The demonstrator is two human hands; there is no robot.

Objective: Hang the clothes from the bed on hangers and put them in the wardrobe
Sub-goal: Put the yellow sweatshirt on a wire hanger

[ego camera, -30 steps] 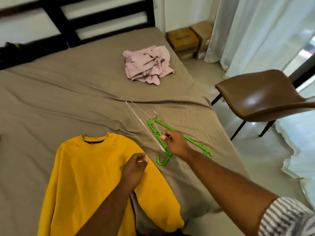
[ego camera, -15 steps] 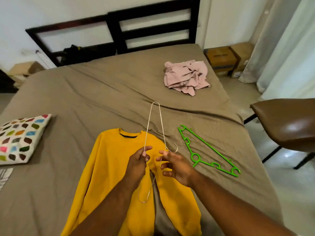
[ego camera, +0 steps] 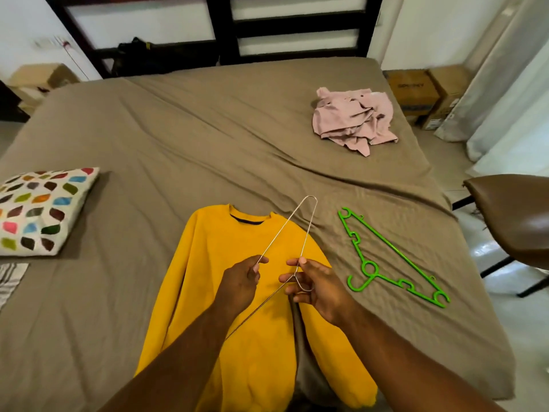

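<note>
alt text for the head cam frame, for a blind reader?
The left hand and right hand hold a wire hanger over a yellow sweatshirt spread on a brown bed. A green plastic hanger, a crumpled pink garment and a patterned pillow also lie on it.

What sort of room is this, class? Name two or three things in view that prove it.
Most likely a bedroom. A wide bed with a dark headboard fills the view, a patterned pillow lies on it, and a wire hanger is held above a yellow sweater.
</note>
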